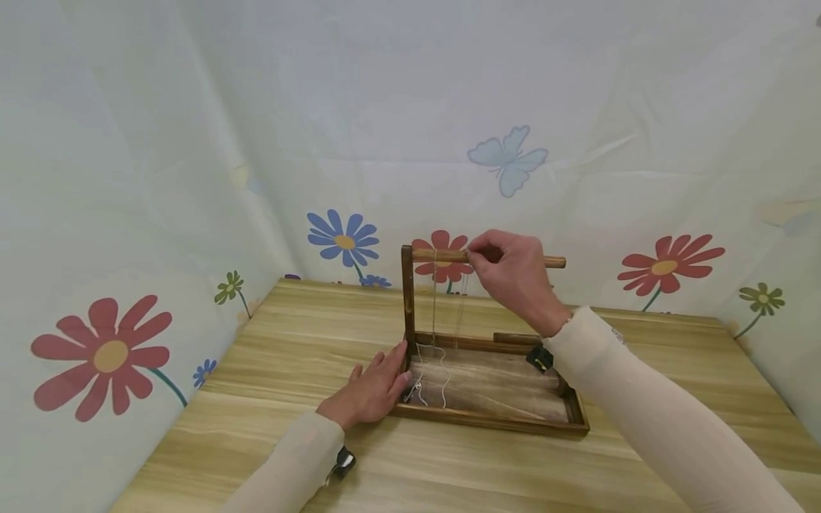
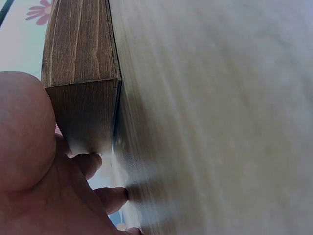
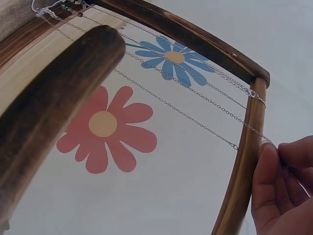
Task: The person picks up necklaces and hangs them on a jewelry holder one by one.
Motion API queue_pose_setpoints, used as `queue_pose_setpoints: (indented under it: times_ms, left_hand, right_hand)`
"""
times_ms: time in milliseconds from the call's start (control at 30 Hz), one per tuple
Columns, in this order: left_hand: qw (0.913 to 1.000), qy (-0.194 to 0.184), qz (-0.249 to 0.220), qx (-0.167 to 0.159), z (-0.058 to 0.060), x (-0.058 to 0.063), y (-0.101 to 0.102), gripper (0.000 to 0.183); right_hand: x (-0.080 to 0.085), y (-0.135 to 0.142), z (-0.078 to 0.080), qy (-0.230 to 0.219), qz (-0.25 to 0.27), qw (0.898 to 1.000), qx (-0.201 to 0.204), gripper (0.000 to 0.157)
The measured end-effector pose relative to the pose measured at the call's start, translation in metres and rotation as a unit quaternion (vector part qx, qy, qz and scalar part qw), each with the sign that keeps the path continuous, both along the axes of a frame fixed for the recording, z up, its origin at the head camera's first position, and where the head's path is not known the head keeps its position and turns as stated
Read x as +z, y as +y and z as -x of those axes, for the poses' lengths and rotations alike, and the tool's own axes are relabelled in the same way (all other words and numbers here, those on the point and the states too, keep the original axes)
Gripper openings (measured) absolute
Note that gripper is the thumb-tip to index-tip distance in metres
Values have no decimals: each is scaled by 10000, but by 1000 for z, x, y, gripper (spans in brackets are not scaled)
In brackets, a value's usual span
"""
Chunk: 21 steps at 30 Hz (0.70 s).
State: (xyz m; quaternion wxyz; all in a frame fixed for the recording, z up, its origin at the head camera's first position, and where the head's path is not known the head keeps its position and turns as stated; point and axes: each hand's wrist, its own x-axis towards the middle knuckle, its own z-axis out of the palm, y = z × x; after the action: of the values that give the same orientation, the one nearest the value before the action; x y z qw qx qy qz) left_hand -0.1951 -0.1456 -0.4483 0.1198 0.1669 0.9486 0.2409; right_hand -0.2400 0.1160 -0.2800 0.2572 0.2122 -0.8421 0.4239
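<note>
A dark wooden jewelry stand has an upright post [image 1: 408, 299], a crossbar [image 1: 554, 262] and a shallow tray [image 1: 487, 422]. Thumb and forefinger of my right hand [image 1: 516, 271] pinch the end of a thin silver necklace [image 3: 178, 108] at the crossbar. The chain slants away from those fingertips in the right wrist view. Another necklace [image 1: 434, 299] hangs over the bar nearer the post, its lower part trailing into the tray. My left hand [image 1: 372, 388] rests against the tray's left end, fingers extended; in the left wrist view the thumb lies along the wooden corner [image 2: 83, 107].
The stand sits on a wood-grain table [image 1: 288, 335]. Behind it hangs a pale curtain [image 1: 410, 107] printed with flowers and a butterfly. A short wooden bar [image 1: 516, 338] lies along the tray's back rim. Dark wrist cameras are strapped at both sleeves.
</note>
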Motion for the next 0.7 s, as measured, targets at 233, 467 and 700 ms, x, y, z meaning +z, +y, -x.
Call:
queue_pose_setpoints:
  times_ms: [233,467,700]
  left_hand:
    - [10000,38,25,23,1,-2,1,64]
    - [10000,9,45,18,0,-2,1,64]
    - [10000,50,54,19,2,-2,0,65]
  right_hand:
    - [0,-2,-1,231,-141,9996,3,9]
    - [0,-2,-1,162,-173,9997,-13,8]
    - [2,0,0,309,-95,9995,-2,8]
